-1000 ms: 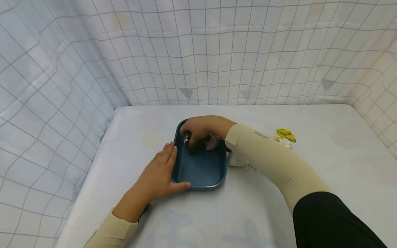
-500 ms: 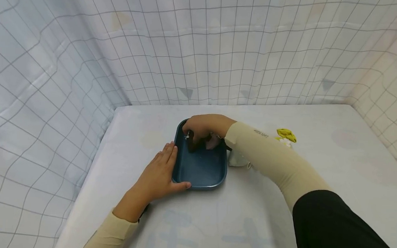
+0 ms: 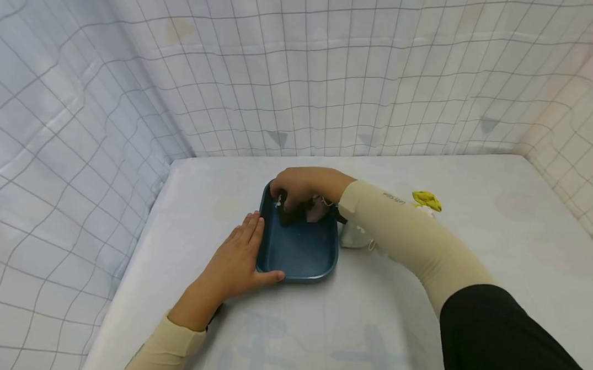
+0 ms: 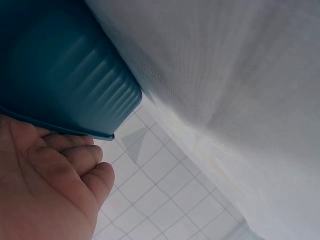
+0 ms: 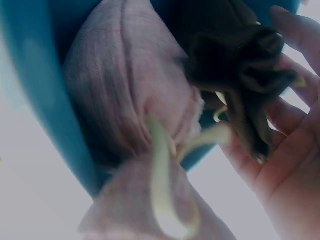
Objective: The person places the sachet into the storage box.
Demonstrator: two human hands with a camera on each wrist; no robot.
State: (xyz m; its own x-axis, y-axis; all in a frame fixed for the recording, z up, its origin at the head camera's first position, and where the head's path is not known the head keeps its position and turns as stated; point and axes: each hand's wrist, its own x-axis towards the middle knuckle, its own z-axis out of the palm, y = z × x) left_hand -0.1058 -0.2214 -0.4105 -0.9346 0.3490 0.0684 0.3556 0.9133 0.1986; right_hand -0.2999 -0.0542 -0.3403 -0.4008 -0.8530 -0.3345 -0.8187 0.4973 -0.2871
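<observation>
A deep blue plastic tray (image 3: 298,257) stands on the white-covered table. Along its left side lies my left hand (image 3: 238,260), fingers straight against the wall and thumb at the near rim; the left wrist view shows the fingertips under the tray's lip (image 4: 60,131). My right hand (image 3: 301,185) reaches into the far end, its fingers curled round a dark brown cloth pouch (image 5: 235,60) with a gathered top. Beside that pouch, also in the tray, sits a pinkish drawstring pouch (image 5: 125,75) with a pale cord (image 5: 162,185). My right hand partly hides the brown pouch in the head view.
A light grey pouch (image 3: 354,236) with a cord loop lies just right of the tray, partly under my right forearm. Farther right is a yellow cloth item (image 3: 427,200) beside something white. Grid-patterned white curtains (image 3: 330,87) enclose the table's back and sides.
My right hand shifts slightly right, then back left and a little away, and the brown pouch shifts slightly at the tray's far end. My left hand stays against the tray.
</observation>
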